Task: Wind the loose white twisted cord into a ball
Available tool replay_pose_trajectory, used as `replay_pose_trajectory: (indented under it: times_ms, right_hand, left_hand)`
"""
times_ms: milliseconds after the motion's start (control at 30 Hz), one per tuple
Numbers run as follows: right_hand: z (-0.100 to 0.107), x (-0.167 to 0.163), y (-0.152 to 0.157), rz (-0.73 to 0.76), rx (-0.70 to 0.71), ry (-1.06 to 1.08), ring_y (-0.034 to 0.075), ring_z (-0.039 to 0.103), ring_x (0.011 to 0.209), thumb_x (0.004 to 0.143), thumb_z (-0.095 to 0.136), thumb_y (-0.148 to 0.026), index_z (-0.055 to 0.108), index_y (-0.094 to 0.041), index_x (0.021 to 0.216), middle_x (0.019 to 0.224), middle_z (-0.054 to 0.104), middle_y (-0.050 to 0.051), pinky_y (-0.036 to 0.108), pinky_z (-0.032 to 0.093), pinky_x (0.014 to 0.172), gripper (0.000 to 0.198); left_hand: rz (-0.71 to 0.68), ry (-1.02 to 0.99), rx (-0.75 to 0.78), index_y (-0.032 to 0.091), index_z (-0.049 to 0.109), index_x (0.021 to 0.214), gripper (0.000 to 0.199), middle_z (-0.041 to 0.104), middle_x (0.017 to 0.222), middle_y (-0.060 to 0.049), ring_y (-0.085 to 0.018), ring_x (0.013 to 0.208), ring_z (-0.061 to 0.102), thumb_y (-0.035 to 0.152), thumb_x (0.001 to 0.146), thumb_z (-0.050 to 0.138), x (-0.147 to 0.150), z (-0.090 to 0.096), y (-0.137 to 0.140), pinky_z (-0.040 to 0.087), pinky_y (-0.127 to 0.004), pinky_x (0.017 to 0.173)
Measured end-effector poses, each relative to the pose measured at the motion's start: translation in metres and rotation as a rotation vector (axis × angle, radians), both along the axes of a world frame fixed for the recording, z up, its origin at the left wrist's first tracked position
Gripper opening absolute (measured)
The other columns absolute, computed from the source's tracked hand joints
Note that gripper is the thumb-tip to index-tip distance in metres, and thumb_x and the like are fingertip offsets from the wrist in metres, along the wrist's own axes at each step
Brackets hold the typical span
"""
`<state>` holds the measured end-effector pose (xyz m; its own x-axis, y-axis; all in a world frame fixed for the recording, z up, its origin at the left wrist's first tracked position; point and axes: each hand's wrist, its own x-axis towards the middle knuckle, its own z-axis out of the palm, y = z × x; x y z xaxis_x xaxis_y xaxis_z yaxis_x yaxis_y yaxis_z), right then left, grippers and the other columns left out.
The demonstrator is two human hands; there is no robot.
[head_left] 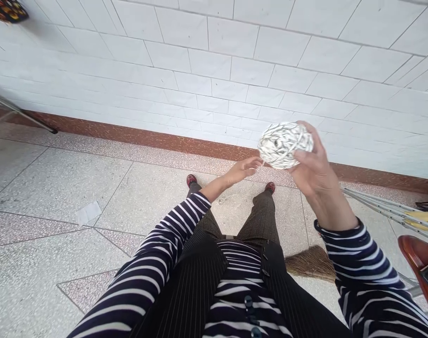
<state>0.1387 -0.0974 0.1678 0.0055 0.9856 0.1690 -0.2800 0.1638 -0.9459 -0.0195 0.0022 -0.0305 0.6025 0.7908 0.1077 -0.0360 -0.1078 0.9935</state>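
A ball of white yarn flecked with dark strands (285, 144) is raised in front of the tiled wall. My right hand (314, 162) grips it from the right, with the thumb across its near side and the fingers behind. Just left of the ball, my left hand (244, 170) has its fingers curled close together at the ball's lower edge. A short pale strand shows at these fingertips, seemingly pinched there, though blur hides the exact grip. Thin loose yarn (225, 199) appears low between my legs.
A straw broom (310, 263) lies right of my legs. Metal crutches with yellow parts (421, 218) and a brown leather-like seat (416, 256) stand at the far right. White paper (88, 213) lies on the speckled floor; a metal leg (27, 115) reaches in at left.
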Motion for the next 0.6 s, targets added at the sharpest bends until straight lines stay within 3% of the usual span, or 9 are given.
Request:
replay_pose_trajectory:
  times_ms: [67, 133, 233, 367, 433, 600]
  right_hand:
    - [-0.015, -0.002, 0.007, -0.004, -0.047, -0.023, 0.028, 0.062, 0.124, 0.056, 0.091, -0.034, 0.054, -0.034, 0.114, 0.122, 0.064, 0.002, 0.047, 0.062, 0.098, 0.069]
    - [-0.026, -0.001, 0.009, -0.027, -0.072, -0.051, 0.023, 0.064, 0.113, 0.058, 0.091, -0.035, 0.051, -0.034, 0.114, 0.117, 0.062, 0.000, 0.041, 0.062, 0.092, 0.069]
    - [-0.036, 0.008, 0.011, -0.137, -0.014, -0.202, 0.019, 0.062, 0.103, 0.056, 0.093, -0.034, 0.051, -0.033, 0.112, 0.113, 0.059, -0.001, 0.034, 0.059, 0.086, 0.071]
    - [-0.056, 0.031, 0.018, -0.336, 0.096, -0.610, 0.019, 0.058, 0.097, 0.052, 0.095, -0.037, 0.054, -0.030, 0.112, 0.124, 0.055, 0.002, 0.037, 0.054, 0.081, 0.072]
    - [-0.071, 0.043, 0.025, -0.390, 0.047, -0.665, 0.020, 0.057, 0.097, 0.054, 0.094, -0.042, 0.055, -0.029, 0.112, 0.123, 0.056, 0.003, 0.037, 0.053, 0.080, 0.070]
    - [-0.107, 0.058, 0.042, -0.394, -0.261, -0.430, 0.022, 0.058, 0.096, 0.055, 0.089, -0.051, 0.051, -0.029, 0.114, 0.115, 0.056, 0.003, 0.034, 0.053, 0.070, 0.074]
  left_hand:
    - [-0.034, -0.085, -0.045, 0.019, 0.067, 0.132, 0.042, 0.072, 0.127, -0.013, -0.023, 0.119, 0.066, 0.029, 0.091, 0.070, 0.010, 0.013, -0.012, 0.048, -0.039, 0.105]
    - [-0.030, -0.061, -0.057, 0.016, 0.075, 0.111, 0.027, 0.077, 0.107, -0.010, -0.021, 0.106, 0.069, 0.034, 0.091, 0.070, 0.013, 0.018, -0.025, 0.049, -0.036, 0.100]
    - [-0.005, 0.129, -0.020, 0.015, 0.074, 0.079, 0.033, 0.074, 0.083, -0.004, -0.017, 0.083, 0.067, 0.040, 0.095, 0.062, 0.004, 0.013, -0.045, 0.049, -0.029, 0.085]
    - [-0.060, 0.390, 0.041, 0.015, 0.069, 0.072, 0.034, 0.068, 0.072, -0.001, -0.013, 0.066, 0.057, 0.036, 0.096, 0.056, -0.019, 0.002, -0.068, 0.039, -0.024, 0.066]
    - [-0.105, 0.495, 0.108, 0.016, 0.066, 0.069, 0.033, 0.065, 0.068, 0.000, -0.012, 0.064, 0.055, 0.033, 0.096, 0.056, -0.030, 0.002, -0.076, 0.035, -0.024, 0.064]
    - [-0.181, 0.695, 0.481, 0.017, 0.056, 0.065, 0.037, 0.057, 0.061, -0.001, -0.014, 0.061, 0.051, 0.028, 0.100, 0.051, -0.046, 0.019, -0.089, 0.028, -0.027, 0.062]
